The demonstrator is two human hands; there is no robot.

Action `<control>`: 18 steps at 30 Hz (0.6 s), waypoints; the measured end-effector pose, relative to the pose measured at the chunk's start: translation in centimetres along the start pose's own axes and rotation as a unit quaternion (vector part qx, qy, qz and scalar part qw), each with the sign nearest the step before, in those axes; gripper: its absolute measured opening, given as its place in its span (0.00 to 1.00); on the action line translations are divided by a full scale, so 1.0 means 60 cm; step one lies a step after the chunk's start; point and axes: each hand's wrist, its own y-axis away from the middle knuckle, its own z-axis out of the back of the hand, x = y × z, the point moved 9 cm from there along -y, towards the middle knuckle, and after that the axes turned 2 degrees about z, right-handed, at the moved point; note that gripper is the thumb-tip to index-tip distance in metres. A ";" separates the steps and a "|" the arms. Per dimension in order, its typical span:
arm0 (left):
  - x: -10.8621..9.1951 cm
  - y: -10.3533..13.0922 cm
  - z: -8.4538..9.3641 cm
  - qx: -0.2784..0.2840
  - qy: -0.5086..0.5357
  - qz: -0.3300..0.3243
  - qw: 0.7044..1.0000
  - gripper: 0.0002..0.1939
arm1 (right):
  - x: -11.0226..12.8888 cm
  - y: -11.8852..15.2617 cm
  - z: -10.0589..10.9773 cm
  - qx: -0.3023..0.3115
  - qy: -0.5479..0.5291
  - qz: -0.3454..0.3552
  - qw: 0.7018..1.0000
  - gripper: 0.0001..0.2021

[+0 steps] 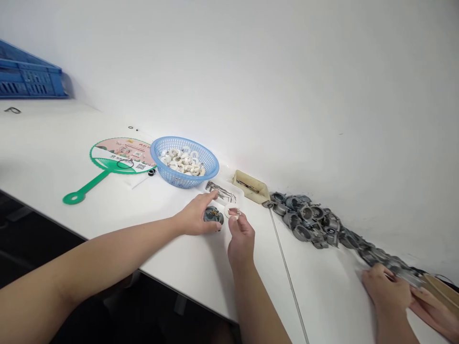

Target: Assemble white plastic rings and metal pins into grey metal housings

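Observation:
My left hand [197, 215] curls around a dark grey round housing [213, 216] on the white table, thumb and fingers on its two sides. Small brass-coloured bits show inside the housing. Just to the right, my right hand [242, 236] pinches a white plastic ring [232, 208] with small metal parts on its edge. The ring is held up beside the housing, apart from it. Behind my hands lies a white tray [238, 192] with thin dark metal pieces. A blue basket [184, 180] beyond it holds many similar white rings.
A beige box [253, 192] with thin metal pieces stands by the wall. Grey housings [308, 217] are heaped to its right. Another person's hands [389, 289] work at the far right. A green-handled fan [118, 157] lies left; a blue crate [32, 79] is at the back left.

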 end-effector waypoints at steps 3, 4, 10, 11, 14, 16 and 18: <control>-0.040 0.005 0.023 -0.077 -0.040 -0.099 0.991 0.39 | 0.008 -0.008 0.078 0.034 0.032 0.052 0.998 0.12; -0.052 0.009 0.029 -0.100 -0.044 -0.132 0.985 0.35 | 0.012 -0.011 0.126 0.046 0.041 0.078 0.995 0.10; -0.082 0.017 0.031 -0.109 -0.021 -0.209 0.972 0.19 | 0.011 -0.020 0.448 -0.022 0.058 0.155 0.986 0.30; -0.083 0.016 0.029 -0.100 -0.019 -0.208 0.973 0.19 | 0.007 -0.020 0.480 -0.070 0.079 0.137 0.985 0.31; -0.084 0.016 0.025 -0.089 -0.013 -0.197 0.976 0.16 | -0.003 -0.014 0.497 -0.179 0.154 0.044 0.971 0.37; -0.079 0.016 0.027 -0.105 -0.022 -0.177 0.978 0.15 | -0.002 -0.006 0.438 -0.180 0.163 0.013 0.970 0.38; -0.068 0.015 0.030 -0.129 -0.049 -0.140 0.980 0.16 | 0.002 0.001 0.342 -0.150 0.131 0.019 0.980 0.26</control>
